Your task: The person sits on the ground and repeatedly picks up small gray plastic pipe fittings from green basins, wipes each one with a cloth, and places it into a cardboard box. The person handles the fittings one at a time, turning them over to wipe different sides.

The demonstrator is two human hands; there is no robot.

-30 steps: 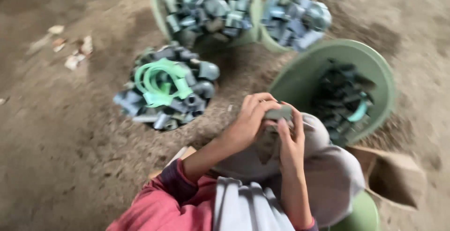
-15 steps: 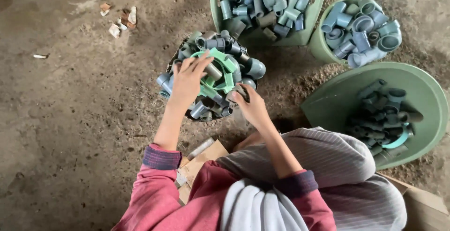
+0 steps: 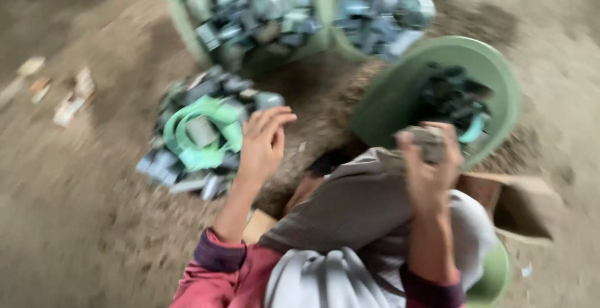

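The view is blurred by motion. My left hand hovers with its fingers spread and nothing in it, just right of a heap of grey pipe fittings with a light green ring on top. My right hand is raised above my knee and is closed on a grey pipe fitting. It is next to a round green basin that holds dark fittings and one teal piece.
Two green tubs full of grey fittings stand at the top. A brown cardboard box lies at my right, by my knee. Small pale scraps lie on the dirt floor at left.
Both hands were on the fitting heap half a second ago. The left hand has lifted off it, and the right hand has swung right toward the green basin with a fitting in it.
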